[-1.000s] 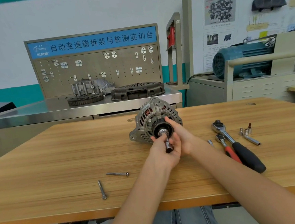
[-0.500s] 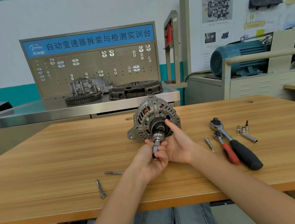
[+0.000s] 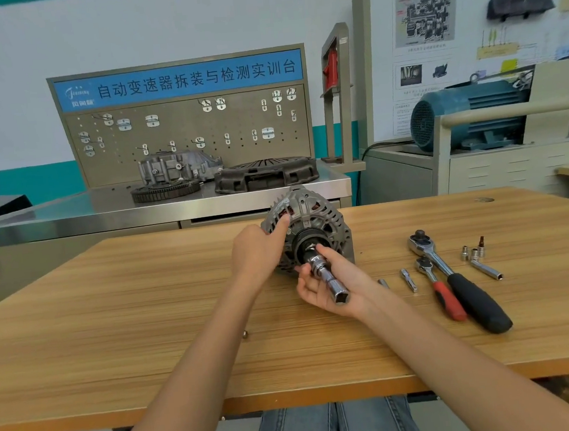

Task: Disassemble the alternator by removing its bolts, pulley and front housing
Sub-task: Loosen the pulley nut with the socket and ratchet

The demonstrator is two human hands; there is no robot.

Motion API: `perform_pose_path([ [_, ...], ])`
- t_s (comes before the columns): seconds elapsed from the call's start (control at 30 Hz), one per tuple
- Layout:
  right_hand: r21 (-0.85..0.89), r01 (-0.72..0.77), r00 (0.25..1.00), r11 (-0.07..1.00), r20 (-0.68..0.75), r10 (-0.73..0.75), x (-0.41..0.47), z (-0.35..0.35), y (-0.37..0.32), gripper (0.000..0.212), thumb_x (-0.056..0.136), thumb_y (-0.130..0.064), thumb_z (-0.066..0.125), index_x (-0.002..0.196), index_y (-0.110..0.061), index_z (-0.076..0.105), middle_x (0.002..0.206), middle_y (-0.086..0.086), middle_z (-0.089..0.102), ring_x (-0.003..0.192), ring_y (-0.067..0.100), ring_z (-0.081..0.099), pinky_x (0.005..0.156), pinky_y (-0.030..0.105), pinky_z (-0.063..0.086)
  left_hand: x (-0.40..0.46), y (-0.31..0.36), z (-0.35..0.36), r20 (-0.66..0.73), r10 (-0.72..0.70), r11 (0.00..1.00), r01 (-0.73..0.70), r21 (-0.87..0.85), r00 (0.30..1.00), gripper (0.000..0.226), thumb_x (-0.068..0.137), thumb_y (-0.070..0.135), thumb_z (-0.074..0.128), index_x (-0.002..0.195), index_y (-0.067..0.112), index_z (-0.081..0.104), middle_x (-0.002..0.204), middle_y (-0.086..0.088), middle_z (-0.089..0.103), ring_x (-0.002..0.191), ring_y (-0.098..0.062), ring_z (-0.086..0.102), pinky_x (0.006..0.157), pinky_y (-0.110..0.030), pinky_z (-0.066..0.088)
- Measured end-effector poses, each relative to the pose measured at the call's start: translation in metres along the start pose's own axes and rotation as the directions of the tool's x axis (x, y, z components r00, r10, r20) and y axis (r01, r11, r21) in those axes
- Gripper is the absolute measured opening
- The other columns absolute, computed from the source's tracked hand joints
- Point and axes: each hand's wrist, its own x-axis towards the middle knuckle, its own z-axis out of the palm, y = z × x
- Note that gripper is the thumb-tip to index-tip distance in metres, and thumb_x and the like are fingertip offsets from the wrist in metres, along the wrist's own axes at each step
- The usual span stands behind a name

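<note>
The right hand (image 3: 334,286) curls its fingers (image 3: 329,253) round a chrome socket (image 3: 326,275) seated on the alternator (image 3: 308,227) hub, the left hand (image 3: 258,252) grips the casing's left side, and it stands mid-surface (image 3: 147,313), ratchets (image 3: 453,276) lying right.

The alternator (image 3: 306,229) is dull grey with copper-orange windings behind its ribs and a black pulley (image 3: 304,244). A chrome socket extension (image 3: 328,276) shines. The table (image 3: 113,316) is striped tan woodgrain. Ratchet handles: one black (image 3: 478,303), one red (image 3: 450,302).
</note>
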Motion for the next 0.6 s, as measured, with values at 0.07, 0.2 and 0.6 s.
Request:
perform_pose_path([
  [0.07,0.021,-0.003,1.0,1.0,0.001,0.003,0.0,0.0,0.0,0.032,0.093,-0.033,0.054,0.104,-0.003,0.048,0.059,0.008,0.057,0.044,0.016,0.058,0.05,0.028,0.054,0.008,0.0,0.002,0.07,-0.085,0.988,0.093,-0.124,0.994,0.048,0.087,0.051,0.057,0.072,0.006,0.064,0.057,-0.001,0.065,0.042,-0.007,0.057,0.043,-0.02,0.046],
  [0.2,0.027,0.003,1.0,1.0,0.008,-0.003,0.0,0.0,0.001,0.028,0.094,-0.032,0.053,0.095,-0.005,0.049,0.059,0.009,0.058,0.045,0.016,0.059,0.051,0.028,0.054,0.013,-0.005,0.002,0.094,-0.137,0.968,0.153,-0.197,0.986,0.045,0.082,0.049,0.066,0.068,0.006,0.063,0.043,0.002,0.062,0.029,-0.004,0.049,0.033,-0.015,0.035],
  [0.6,0.069,0.01,1.0,0.998,0.003,-0.01,-0.001,0.001,0.003,0.031,0.094,-0.033,0.053,0.092,-0.003,0.05,0.058,0.009,0.059,0.045,0.016,0.06,0.051,0.027,0.054,0.001,0.017,0.016,-0.07,0.009,0.976,0.006,0.216,0.997,0.034,0.086,0.032,0.054,0.056,0.016,0.048,0.054,0.003,0.05,0.049,-0.013,0.045,0.043,-0.025,0.027],
])
